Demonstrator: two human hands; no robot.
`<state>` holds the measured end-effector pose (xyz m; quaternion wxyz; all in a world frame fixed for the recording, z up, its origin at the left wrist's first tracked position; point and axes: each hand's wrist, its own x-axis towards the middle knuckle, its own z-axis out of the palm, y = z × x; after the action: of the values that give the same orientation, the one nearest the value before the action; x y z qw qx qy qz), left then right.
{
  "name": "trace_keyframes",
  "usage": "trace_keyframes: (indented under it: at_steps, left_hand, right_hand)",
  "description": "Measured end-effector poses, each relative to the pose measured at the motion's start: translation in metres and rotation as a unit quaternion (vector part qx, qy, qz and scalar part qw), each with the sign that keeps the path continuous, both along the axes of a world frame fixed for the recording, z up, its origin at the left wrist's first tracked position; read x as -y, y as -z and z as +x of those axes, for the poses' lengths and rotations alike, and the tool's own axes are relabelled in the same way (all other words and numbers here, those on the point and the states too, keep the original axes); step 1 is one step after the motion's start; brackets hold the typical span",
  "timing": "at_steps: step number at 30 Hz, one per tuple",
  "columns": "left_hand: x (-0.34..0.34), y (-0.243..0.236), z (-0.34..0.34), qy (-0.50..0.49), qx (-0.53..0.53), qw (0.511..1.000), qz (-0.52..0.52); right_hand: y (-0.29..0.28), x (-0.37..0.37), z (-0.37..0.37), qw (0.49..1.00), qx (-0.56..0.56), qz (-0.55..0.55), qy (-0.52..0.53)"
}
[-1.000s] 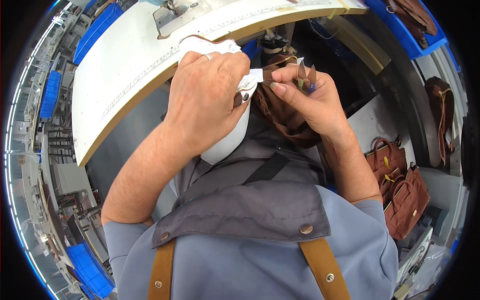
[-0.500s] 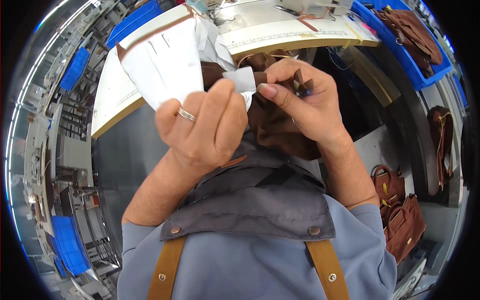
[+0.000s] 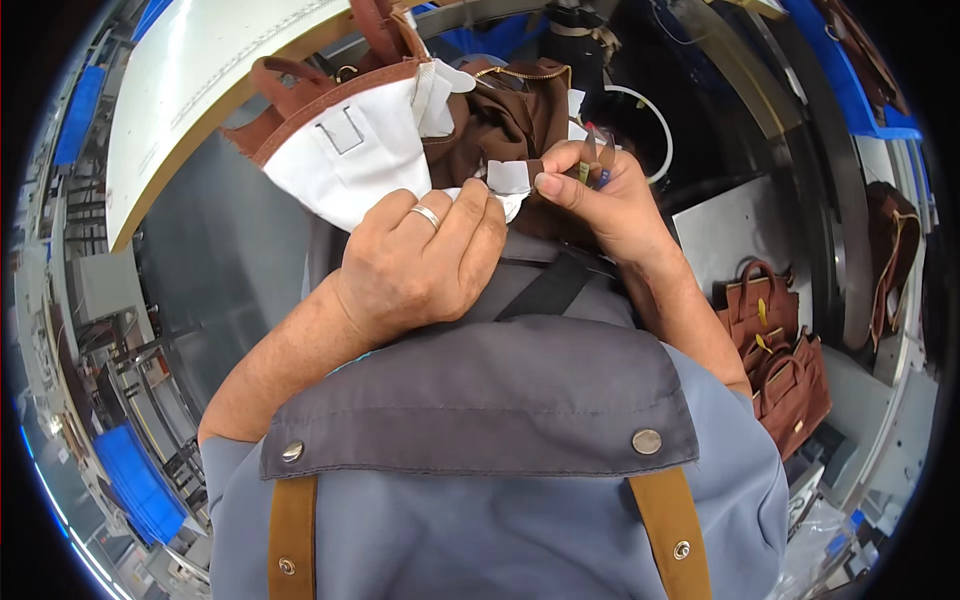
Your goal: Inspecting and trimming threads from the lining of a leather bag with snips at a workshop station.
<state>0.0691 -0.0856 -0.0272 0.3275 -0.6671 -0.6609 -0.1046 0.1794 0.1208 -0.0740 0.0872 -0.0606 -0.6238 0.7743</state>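
A brown handbag (image 3: 290, 90) lies partly inside out above my lap, its white backing (image 3: 340, 150) and dark brown lining (image 3: 510, 115) exposed. My left hand (image 3: 425, 255), with a ring on one finger, is closed on the lower edge of the white backing. Thumb and fingertips of my right hand (image 3: 605, 200) pinch a brown fabric strip beside a small white patch (image 3: 508, 177). Tucked in that same hand is a small pointed tool (image 3: 606, 158), apparently thread snips; its lower part is hidden. The two hands are a short distance apart.
A white table edge (image 3: 150, 130) curves along the left and top. Brown handbags (image 3: 770, 340) stand low on the right, below a blue bin (image 3: 840, 75). A brown piece with a zip (image 3: 890, 265) hangs at far right. Another blue bin (image 3: 140, 485) is at lower left.
The handbag has shifted off the table toward my lap, and its brown handles now show. My left hand has moved slightly down; both hands keep their holds. The view has shifted.
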Motion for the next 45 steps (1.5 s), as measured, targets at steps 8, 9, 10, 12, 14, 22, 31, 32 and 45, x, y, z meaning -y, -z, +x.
trace_keyframes:
  at_steps: [8,9,10,12,14,22,31,32,45]
  left_hand:
    - [-0.008,0.002,0.004,0.028,-0.001,0.999,-0.026]
    - [-0.009,0.002,0.004,0.031,-0.001,0.999,-0.027]
    - [-0.009,0.002,0.005,0.025,0.003,0.999,-0.03]
    - [-0.009,0.003,0.007,0.02,0.005,0.999,-0.033]
    - [-0.009,0.004,0.008,0.015,0.016,1.0,-0.021]
    - [-0.006,0.0,0.017,-0.018,0.007,1.0,-0.017]
    - [0.006,-0.022,0.039,-0.119,0.215,0.967,-0.072]
    - [0.006,-0.023,0.04,-0.132,0.29,0.946,-0.058]
    - [0.009,-0.028,-0.025,-0.083,0.713,0.683,-0.136]
  right_hand:
    - [0.006,-0.008,0.019,0.999,0.029,-0.016,0.019]
    - [0.006,-0.008,0.02,0.999,0.029,-0.017,0.021]
    - [0.006,-0.008,0.022,0.999,0.025,-0.016,0.021]
    - [0.004,-0.008,0.025,0.999,0.02,-0.016,0.023]
    - [0.001,-0.008,0.027,0.999,0.025,-0.013,0.021]
    - [-0.001,-0.003,0.028,1.0,0.02,-0.006,0.015]
    - [-0.011,0.01,0.009,0.998,-0.029,0.028,-0.04]
    - [-0.012,0.012,0.007,0.999,-0.012,0.015,-0.05]
    - [-0.011,0.011,-0.016,0.995,-0.017,0.059,-0.072]
